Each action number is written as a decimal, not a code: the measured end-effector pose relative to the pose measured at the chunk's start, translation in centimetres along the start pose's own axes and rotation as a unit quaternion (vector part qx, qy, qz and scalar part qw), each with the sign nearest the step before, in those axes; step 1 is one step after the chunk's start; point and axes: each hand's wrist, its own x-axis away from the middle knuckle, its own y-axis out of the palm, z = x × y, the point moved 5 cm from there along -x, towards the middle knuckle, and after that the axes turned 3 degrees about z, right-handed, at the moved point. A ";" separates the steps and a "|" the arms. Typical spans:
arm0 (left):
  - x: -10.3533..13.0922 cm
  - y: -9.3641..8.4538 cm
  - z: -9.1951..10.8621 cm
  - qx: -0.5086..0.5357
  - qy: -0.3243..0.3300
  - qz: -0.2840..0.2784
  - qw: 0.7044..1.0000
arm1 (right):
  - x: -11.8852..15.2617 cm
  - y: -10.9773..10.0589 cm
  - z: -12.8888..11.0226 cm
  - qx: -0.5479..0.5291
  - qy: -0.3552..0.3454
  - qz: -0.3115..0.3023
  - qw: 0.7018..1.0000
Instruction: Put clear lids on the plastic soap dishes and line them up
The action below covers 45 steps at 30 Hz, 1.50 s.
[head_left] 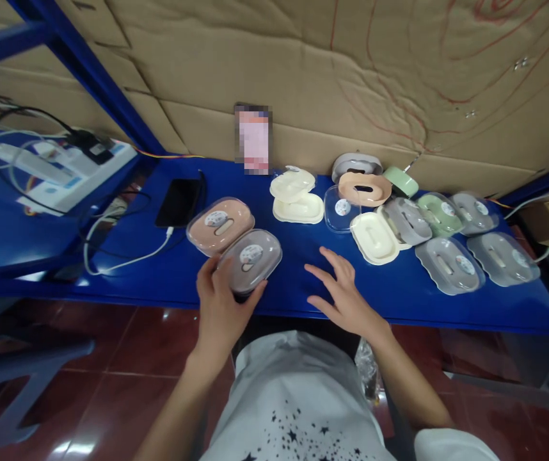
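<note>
the left hand (221, 301) is grasping a grey box (262, 253), a pink box (238, 211) at its eleven o'clock, the released right hand (339, 291) apparently hovering.

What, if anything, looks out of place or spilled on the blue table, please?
One clear lid looks odd, right of centre: mostly blue tabletop shows through it, whereas the grey box in the left hand is covered. No spill shows.

Blue tabletop (294, 275) beneath lidded pink, grey and green containers (450, 266), cream trays (375, 238), dark phone (177, 203) and white cable (104, 272).
</note>
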 end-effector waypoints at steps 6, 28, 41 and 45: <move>-1.2 -1.5 -2.0 -0.053 -0.038 0.005 0.998 | -0.4 1.0 -0.6 0.025 -0.013 -0.026 0.999; 3.8 4.3 9.6 0.032 0.243 -0.191 0.950 | 5.8 -5.0 3.3 0.029 0.030 0.038 0.998; 2.9 5.3 9.4 -0.022 0.250 -0.221 0.942 | -9.2 -8.0 13.8 0.271 0.123 0.064 0.952; 2.1 4.8 9.1 -0.010 0.268 -0.207 0.941 | -9.7 -8.3 15.6 0.267 0.114 0.081 0.954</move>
